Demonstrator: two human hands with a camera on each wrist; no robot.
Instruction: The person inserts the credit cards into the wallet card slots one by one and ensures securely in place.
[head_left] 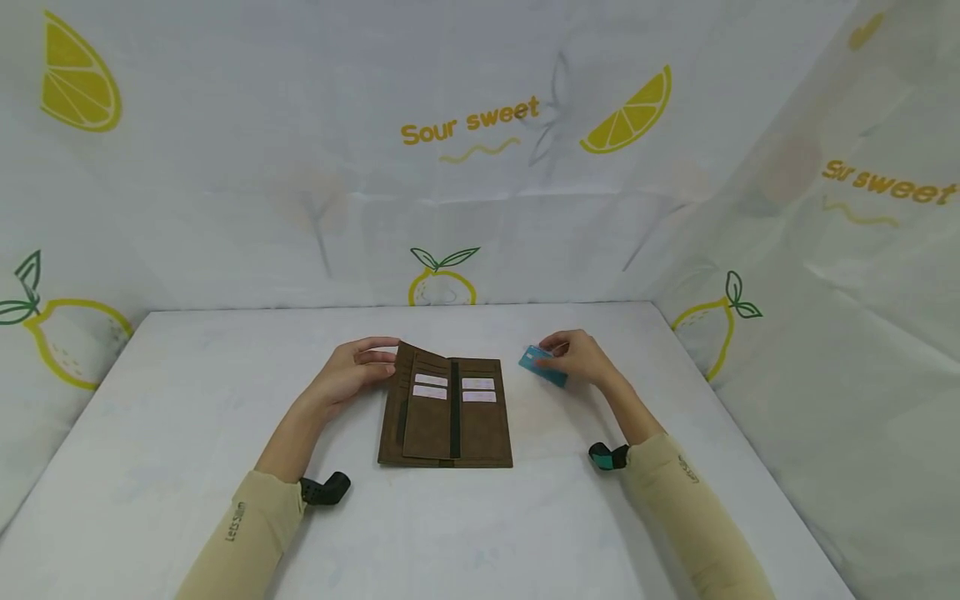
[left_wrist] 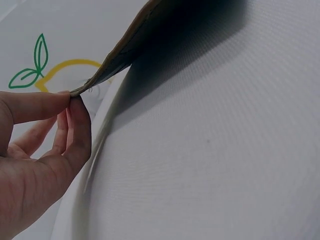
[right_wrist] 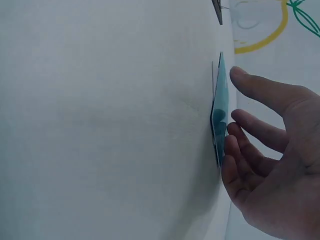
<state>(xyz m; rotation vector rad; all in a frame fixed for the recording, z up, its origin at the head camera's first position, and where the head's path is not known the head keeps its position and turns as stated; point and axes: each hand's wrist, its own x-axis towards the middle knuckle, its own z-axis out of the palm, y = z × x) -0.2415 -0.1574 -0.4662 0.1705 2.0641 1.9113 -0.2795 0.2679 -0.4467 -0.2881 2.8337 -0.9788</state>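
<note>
A brown bifold wallet (head_left: 480,429) lies spread on the white table, with pale cards or inserts showing in its slots. At its upper left corner my left hand (head_left: 352,371) pinches the cover's edge between thumb and fingers. That edge (left_wrist: 112,62) is lifted off the table in the left wrist view. To the wallet's right is a blue card (head_left: 540,365), with another thin edge beside it in the right wrist view. Around the blue card (right_wrist: 220,110), my right hand (right_wrist: 280,140) has its fingers loosely bent. A gap shows between the thumb and the card; whether the other fingertips touch it I cannot tell.
White cloth printed with lemons and lettering (head_left: 472,121) hangs behind the table (head_left: 450,533) and along its sides. Each wrist carries a small black device (head_left: 326,489) at the sleeve cuff.
</note>
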